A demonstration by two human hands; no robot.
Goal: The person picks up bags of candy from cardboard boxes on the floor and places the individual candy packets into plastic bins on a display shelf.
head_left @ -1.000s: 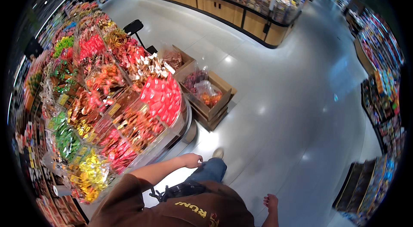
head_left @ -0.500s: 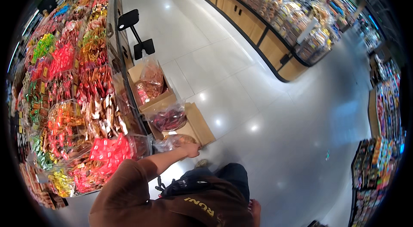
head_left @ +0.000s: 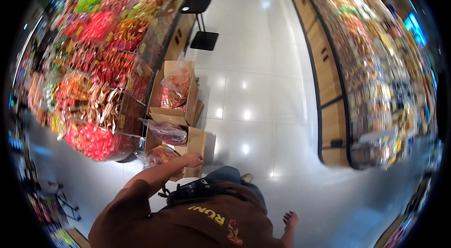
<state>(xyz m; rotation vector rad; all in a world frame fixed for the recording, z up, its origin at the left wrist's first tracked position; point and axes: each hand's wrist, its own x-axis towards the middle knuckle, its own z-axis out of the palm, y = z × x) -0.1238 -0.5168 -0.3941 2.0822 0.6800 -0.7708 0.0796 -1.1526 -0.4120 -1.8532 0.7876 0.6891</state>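
You see one head-worn fisheye view, looking steeply down your own chest to the aisle floor (head_left: 263,83); your left hand (head_left: 191,159) sits near, low-centre, cardboard boxes (head_left: 185,142) just beyond it.

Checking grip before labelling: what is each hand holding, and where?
Left hand rests on the near cardboard box's top edge; a grip cannot be told. Right hand holds nothing.

Cardboard boxes (head_left: 181,116), matt brown, open-topped, directly ahead of the left grip (head_left: 192,159); their contents sit in clear, glossy, crinkled plastic bags (head_left: 165,131). Floor (head_left: 253,83) beyond and to the right of that grip: smooth pale tiles, polished enough to mirror the lamps. Display stand (head_left: 94,74) to its left: heaped shiny foil and cellophane wrappers behind clear plastic fronts.
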